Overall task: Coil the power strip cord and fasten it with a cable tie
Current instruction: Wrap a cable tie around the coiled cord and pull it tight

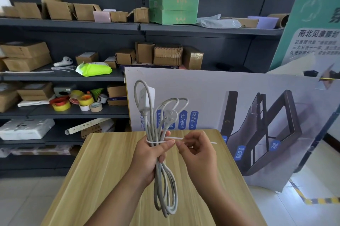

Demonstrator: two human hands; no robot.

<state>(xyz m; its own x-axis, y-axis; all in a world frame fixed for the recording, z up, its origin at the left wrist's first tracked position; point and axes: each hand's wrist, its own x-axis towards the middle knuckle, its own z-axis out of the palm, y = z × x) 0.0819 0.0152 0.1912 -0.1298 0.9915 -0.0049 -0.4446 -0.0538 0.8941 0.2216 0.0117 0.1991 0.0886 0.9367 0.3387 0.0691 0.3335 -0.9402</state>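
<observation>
While the coiled cord point(166, 185) is held upright above the table point(103, 170), its lower loops are seen nearest the camera, hanging free below the left hand point(149, 155); the long axis of the bundle runs near-vertical, from those loops up through the fist to the upper loops beyond. The left hand is closed round the bundle at about its middle, with the thumb laid across the front just under the tie point(160, 142); the tie is wrapped once round the strands at the top of that fist, lying crosswise to the cord. To the right of the bundle, and just beside it, the right hand point(196, 149) is found; its fingers point(181, 145) are pinched on the tie close to the thumb, and the free tail is seen running on to the right, past the knuckles, roughly level. Whether the tail is already threaded through the head cannot be told, since that spot is covered by fingertips. The coming move is judged to be a pull of the tail rightward, away from the cord and square to its axis, the right hand being the nearer to it; the left is judged to serve as the anchor. Farther off, above the fist, the plug point(170, 116) and the strip point(146, 99) are seen standing clear of both hands.
</observation>
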